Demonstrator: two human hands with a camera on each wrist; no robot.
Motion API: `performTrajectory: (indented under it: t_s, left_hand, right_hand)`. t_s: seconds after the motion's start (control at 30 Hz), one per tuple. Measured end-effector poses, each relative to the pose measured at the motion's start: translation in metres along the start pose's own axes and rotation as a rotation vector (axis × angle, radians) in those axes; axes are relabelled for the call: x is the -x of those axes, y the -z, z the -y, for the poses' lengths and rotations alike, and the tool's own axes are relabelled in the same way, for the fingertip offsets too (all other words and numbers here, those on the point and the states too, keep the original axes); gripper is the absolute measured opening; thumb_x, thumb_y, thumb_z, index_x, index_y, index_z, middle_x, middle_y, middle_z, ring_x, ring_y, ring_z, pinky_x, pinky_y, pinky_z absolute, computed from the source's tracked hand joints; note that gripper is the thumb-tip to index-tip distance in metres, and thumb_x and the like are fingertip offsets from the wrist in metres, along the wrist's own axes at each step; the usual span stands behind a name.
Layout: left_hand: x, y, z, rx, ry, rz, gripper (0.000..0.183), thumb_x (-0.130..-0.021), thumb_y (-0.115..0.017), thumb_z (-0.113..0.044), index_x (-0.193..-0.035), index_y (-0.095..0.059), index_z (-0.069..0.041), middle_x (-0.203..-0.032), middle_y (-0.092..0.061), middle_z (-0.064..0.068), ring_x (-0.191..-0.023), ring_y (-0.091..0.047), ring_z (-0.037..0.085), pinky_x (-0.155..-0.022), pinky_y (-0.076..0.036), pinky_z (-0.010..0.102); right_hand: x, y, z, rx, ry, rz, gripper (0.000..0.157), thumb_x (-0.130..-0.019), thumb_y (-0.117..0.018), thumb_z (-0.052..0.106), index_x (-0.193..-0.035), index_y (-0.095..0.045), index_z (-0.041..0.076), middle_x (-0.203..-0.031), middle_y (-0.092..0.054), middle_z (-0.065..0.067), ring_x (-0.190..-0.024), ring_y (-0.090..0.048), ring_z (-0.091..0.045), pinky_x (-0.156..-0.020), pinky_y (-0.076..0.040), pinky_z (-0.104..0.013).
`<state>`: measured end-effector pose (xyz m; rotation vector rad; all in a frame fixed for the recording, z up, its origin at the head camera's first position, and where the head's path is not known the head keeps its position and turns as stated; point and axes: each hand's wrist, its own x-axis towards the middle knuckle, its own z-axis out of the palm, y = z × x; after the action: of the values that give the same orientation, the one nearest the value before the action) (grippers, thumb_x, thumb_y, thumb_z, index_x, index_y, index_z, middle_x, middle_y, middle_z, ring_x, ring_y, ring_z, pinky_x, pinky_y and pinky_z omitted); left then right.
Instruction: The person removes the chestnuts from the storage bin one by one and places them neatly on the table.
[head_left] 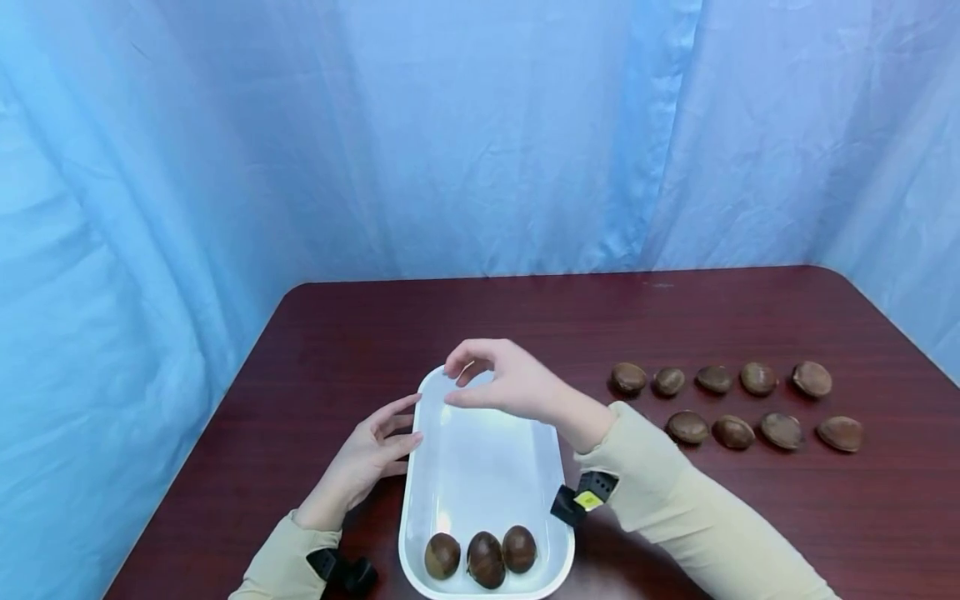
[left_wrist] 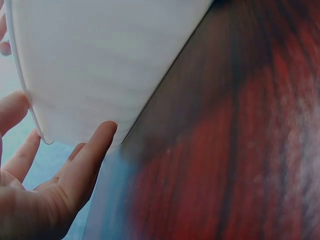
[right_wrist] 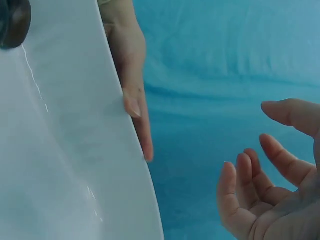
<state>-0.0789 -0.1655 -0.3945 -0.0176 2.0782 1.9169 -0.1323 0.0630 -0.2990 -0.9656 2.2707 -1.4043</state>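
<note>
A white rectangular tray (head_left: 480,467) lies lengthwise before me, with three glossy brown chestnuts (head_left: 486,560) grouped at its near end. My left hand (head_left: 367,454) is at the tray's left side, thumb and fingers spread, fingertips touching the rim and outer wall. The left wrist view shows that hand (left_wrist: 55,185) against the tray's white outer wall (left_wrist: 100,60). Above the tray's far end hovers my right hand (head_left: 506,383), its fingers loosely curved. Nothing is between the fingers of this right hand (right_wrist: 275,190) in the right wrist view.
Two rows of brown chestnuts (head_left: 758,379) lie on the dark red-brown table (head_left: 345,333), right of the tray. My right forearm (head_left: 690,508) crosses over the tray's right edge, near the front row. Light blue curtains (head_left: 480,142) hang behind and beside the table.
</note>
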Motion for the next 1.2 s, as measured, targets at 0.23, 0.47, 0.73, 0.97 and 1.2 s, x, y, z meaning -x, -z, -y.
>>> performTrajectory:
  t_s: [0.23, 0.47, 0.73, 0.97, 1.2]
  left_hand:
    - [0.000, 0.000, 0.000, 0.007, 0.005, -0.007, 0.062, -0.092, -0.063, -0.017, -0.146, -0.034, -0.011, -0.135, -0.044, 0.023, -0.100, -0.063, 0.018, -0.079, -0.056, 0.036]
    - [0.000, 0.000, 0.002, 0.024, -0.008, 0.006, 0.062, -0.092, -0.062, -0.016, -0.146, -0.033, -0.010, -0.135, -0.043, 0.024, -0.096, -0.065, 0.015, -0.078, -0.056, 0.035]
    - [0.000, 0.000, 0.002, 0.037, -0.016, 0.010, 0.062, -0.092, -0.062, -0.013, -0.146, -0.033, -0.008, -0.135, -0.043, 0.026, -0.094, -0.064, 0.012, -0.076, -0.056, 0.032]
    - [0.001, -0.001, 0.001, 0.033, -0.004, -0.005, 0.063, -0.091, -0.062, -0.012, -0.146, -0.033, -0.008, -0.132, -0.044, 0.025, -0.093, -0.063, 0.011, -0.075, -0.056, 0.030]
    - [0.001, -0.001, 0.000, 0.037, -0.011, 0.007, 0.063, -0.091, -0.063, -0.014, -0.146, -0.032, -0.007, -0.133, -0.043, 0.025, -0.095, -0.063, 0.013, -0.076, -0.056, 0.030]
  right_hand:
    - [-0.007, -0.023, -0.009, 0.022, -0.136, 0.197, 0.020, -0.085, -0.070, 0.018, -0.102, -0.064, 0.009, -0.097, -0.063, -0.004, -0.088, -0.062, -0.016, -0.073, -0.052, -0.025]
    - [-0.008, -0.043, -0.021, -0.010, -0.318, 0.337, 0.019, -0.082, -0.072, 0.017, -0.097, -0.065, 0.008, -0.085, -0.061, 0.001, -0.076, -0.057, -0.010, -0.064, -0.054, -0.028]
    - [-0.010, -0.055, -0.027, -0.024, -0.388, 0.385, 0.015, -0.081, -0.073, 0.018, -0.092, -0.065, 0.012, -0.087, -0.060, -0.001, -0.078, -0.057, -0.012, -0.061, -0.056, -0.033]
    - [-0.011, -0.062, -0.032, -0.045, -0.443, 0.480, 0.014, -0.082, -0.071, 0.017, -0.094, -0.065, 0.012, -0.089, -0.062, -0.001, -0.080, -0.057, -0.013, -0.060, -0.056, -0.036]
    - [-0.010, -0.066, -0.031, -0.064, -0.466, 0.547, 0.012, -0.084, -0.069, 0.017, -0.094, -0.066, 0.012, -0.091, -0.063, 0.001, -0.083, -0.062, -0.016, -0.057, -0.057, -0.036]
